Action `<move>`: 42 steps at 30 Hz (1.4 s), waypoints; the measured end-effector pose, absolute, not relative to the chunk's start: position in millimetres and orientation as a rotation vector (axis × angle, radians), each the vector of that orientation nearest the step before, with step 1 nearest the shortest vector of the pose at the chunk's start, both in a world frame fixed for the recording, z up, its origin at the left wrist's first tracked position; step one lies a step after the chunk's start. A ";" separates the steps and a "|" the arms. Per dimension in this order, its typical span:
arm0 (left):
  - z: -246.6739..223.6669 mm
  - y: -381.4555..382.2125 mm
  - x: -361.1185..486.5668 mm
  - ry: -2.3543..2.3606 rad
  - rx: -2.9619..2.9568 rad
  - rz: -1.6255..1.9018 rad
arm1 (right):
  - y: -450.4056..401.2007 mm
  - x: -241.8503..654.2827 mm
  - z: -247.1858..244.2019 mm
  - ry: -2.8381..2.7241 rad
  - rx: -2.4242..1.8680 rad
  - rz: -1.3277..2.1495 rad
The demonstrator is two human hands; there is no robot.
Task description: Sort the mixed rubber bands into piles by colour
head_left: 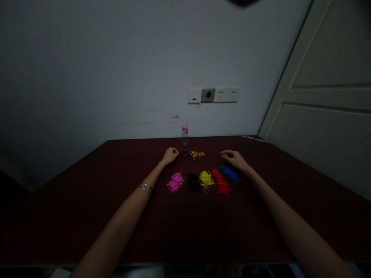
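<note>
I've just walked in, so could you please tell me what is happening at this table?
A person's left hand is at the left end of a mixed pile of small bands; whether it grips one is unclear. The right hand is by the blue pile. Pink, black, yellow and red piles lie alongside, and a clear bottle stands behind.

In the near row, left to right, we are seeing pink rubber bands (175, 182), black rubber bands (193, 182), yellow rubber bands (206, 180), red rubber bands (222, 183) and blue rubber bands (230, 173). Farther off, we are finding a mixed pile (197, 154), dark at left, mostly yellow and red at right. We are noting a pink cap (184, 127) on a clear bottle (185, 138), a dark reddish-brown tabletop (185, 227) and a grey-looking wall (116, 69) with dark smudges.
</note>
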State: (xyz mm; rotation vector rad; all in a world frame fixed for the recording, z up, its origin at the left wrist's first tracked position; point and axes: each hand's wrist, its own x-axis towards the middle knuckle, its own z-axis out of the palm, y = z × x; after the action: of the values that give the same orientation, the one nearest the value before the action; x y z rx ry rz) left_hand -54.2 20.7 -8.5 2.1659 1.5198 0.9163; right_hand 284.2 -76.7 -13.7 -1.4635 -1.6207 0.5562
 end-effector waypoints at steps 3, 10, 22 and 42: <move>-1.2 21.2 -54.1 1.465 2.119 0.939 | -76.5 284.2 -13.4 -1.601 -1.470 0.578; 14.6 15.1 -42.3 1.330 2.144 0.974 | -76.8 285.2 -11.6 -1.622 -1.467 0.531; 23.5 -47.9 53.5 0.913 2.488 0.710 | -74.3 301.6 -12.0 -1.535 -1.485 0.498; 16.6 -40.8 80.4 0.784 2.611 0.685 | -72.9 305.1 -14.7 -1.558 -1.509 0.437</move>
State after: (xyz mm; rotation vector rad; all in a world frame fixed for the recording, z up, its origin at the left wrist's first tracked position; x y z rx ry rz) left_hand 80.4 -40.8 16.6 2.6114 0.7845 0.6846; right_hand 305.1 -72.9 -14.7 -1.5085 -1.5582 0.4371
